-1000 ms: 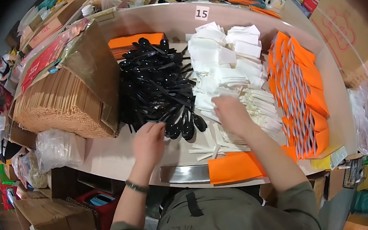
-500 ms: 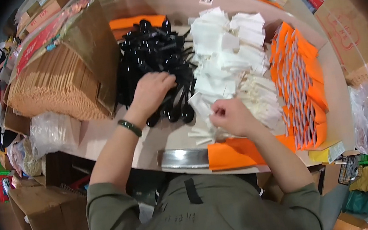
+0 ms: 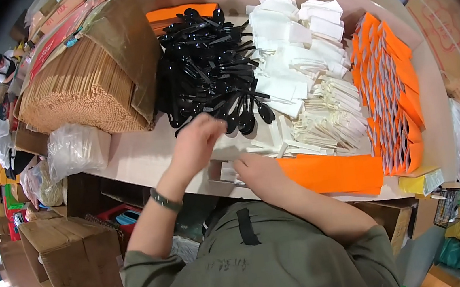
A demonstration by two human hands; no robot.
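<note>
Black plastic spoons (image 3: 205,68), one heap, mid-counter: most lie crosswise at mixed angles; those at the near edge have bowls toward the person, handles running away. White paper packets (image 3: 280,38), stacked right of the heap, with slim white packets (image 3: 331,118) nearer, long axes mostly slanting. Orange pouches (image 3: 389,96), overlapped in columns front to back, far right. Flat orange sleeve (image 3: 333,175), lengthwise along the near edge beside a metal plate (image 3: 214,172). Counter (image 3: 136,156): pale surface shows from the spoons to the front edge, bounded left by a carton (image 3: 139,51) of thin wooden sticks (image 3: 78,91). Left hand (image 3: 201,144), blurred, fingers curled, just before the spoons; contents cannot be told. Right hand (image 3: 259,171), fingers bent close together, pointing left over the plate; a white piece (image 3: 227,172) shows at its fingertips, whether gripped or merely touched cannot be told.
</note>
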